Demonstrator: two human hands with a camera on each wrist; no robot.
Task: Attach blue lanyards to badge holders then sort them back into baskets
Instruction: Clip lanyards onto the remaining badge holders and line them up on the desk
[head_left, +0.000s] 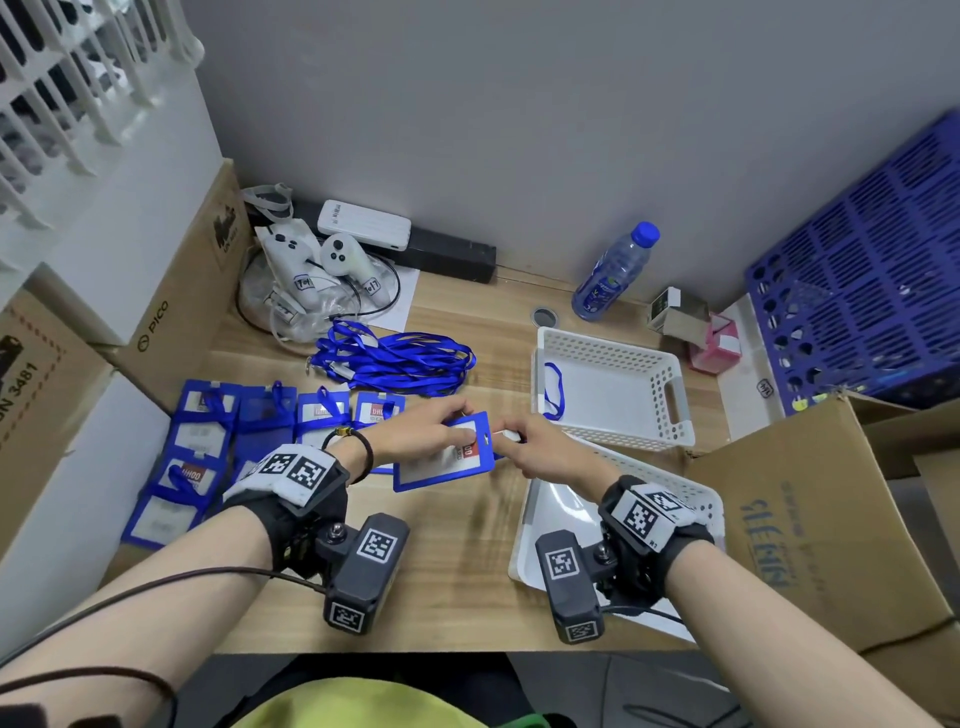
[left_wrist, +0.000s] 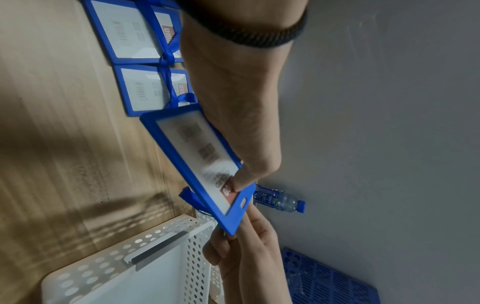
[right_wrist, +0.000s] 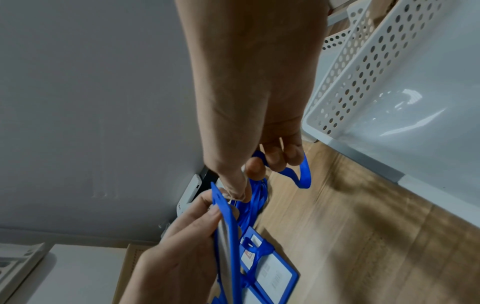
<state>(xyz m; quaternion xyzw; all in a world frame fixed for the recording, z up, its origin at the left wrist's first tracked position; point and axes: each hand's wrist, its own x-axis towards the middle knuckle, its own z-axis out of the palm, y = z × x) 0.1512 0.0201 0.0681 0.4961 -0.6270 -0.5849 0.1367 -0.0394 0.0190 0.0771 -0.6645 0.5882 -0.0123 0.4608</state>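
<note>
Our left hand (head_left: 421, 431) grips the badge holder (head_left: 442, 453) beside the white basket (head_left: 613, 384). Our right hand (head_left: 545, 451) pinches the lanyard (right_wrist: 302, 174); it might miss the little slot and slip.

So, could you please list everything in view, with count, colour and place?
held badge holder: one, blue, above table centre
lanyard: one, blue, in right hand
finished badges: several, blue, table left
loose lanyards: a bundle, blue, behind the hands
baskets: two, white, table right
water bottle: one, clear with blue cap, by the wall
controllers: two, white, back left
left hand: pinches the holder
right hand: pinches the lanyard's end at the holder's slot
</note>
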